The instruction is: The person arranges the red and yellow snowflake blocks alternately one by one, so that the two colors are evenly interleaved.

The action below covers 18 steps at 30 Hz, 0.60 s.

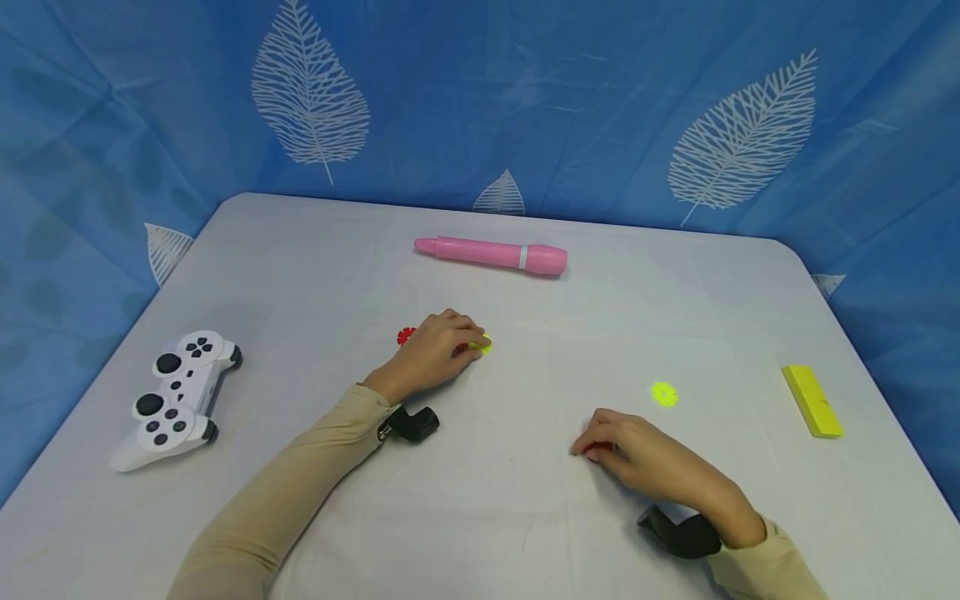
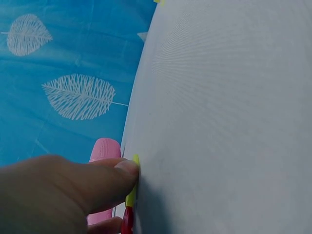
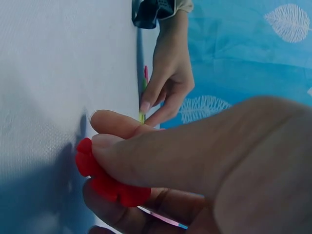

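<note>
Over the middle of the table, my left hand pinches a small yellow flower-shaped piece between thumb and fingers. In the left wrist view that piece is seen edge-on, close to the cloth. A red flower-shaped piece shows just left of this hand, partly covered by it. My right hand, nearer the front and to the right, pinches another red flower-shaped piece between thumb and fingers. Beyond the right hand, a separate yellow flower-shaped piece lies flat on the table.
A pink toy microphone-like stick lies toward the back of the white table. At the left sits a white game controller. A yellow block is near the right edge. A blue leaf-patterned curtain hangs behind.
</note>
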Each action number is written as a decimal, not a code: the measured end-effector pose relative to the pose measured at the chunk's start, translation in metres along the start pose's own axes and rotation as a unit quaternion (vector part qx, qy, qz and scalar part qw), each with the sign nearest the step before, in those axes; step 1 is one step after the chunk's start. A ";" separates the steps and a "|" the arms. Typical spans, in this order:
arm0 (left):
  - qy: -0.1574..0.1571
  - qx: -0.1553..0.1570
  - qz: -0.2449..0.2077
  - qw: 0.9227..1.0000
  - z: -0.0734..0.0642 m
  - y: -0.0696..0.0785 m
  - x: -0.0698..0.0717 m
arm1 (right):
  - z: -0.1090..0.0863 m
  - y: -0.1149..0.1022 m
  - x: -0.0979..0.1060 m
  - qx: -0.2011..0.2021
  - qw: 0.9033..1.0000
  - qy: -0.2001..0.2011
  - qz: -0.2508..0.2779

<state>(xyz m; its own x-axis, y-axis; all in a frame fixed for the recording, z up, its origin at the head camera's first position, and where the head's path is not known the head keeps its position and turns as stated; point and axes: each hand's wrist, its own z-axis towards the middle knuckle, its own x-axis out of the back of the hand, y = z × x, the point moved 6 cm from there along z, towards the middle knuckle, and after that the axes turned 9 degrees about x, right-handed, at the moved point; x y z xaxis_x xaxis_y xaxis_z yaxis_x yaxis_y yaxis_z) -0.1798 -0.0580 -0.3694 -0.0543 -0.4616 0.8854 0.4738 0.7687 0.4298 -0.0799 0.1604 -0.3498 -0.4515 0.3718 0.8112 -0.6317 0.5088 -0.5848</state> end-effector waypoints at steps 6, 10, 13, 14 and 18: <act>-0.003 -0.002 0.009 1.000 0.000 -0.001 -0.001 | 0.003 -0.004 -0.003 -0.007 1.000 -0.001 -0.009; -0.004 -0.001 0.014 1.000 0.000 -0.001 -0.001 | 0.004 -0.005 -0.004 0.003 1.000 0.006 -0.013; -0.007 -0.001 0.015 1.000 0.000 -0.001 -0.001 | 0.006 -0.007 -0.004 0.011 1.000 0.011 -0.013; -0.008 -0.002 0.014 1.000 0.000 0.000 -0.001 | 0.006 -0.008 -0.004 0.014 1.000 0.012 -0.012; -0.008 -0.005 0.012 1.000 0.000 0.001 0.001 | 0.011 -0.012 -0.004 0.029 0.999 0.015 -0.016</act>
<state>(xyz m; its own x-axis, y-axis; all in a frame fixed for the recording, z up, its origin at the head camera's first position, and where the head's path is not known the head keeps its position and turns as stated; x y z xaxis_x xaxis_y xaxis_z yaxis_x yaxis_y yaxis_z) -0.1795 -0.0574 -0.3683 -0.0574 -0.4359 0.8982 0.4843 0.7745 0.4069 -0.0776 0.1443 -0.3464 -0.4122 0.3801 0.8280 -0.6806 0.4757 -0.5572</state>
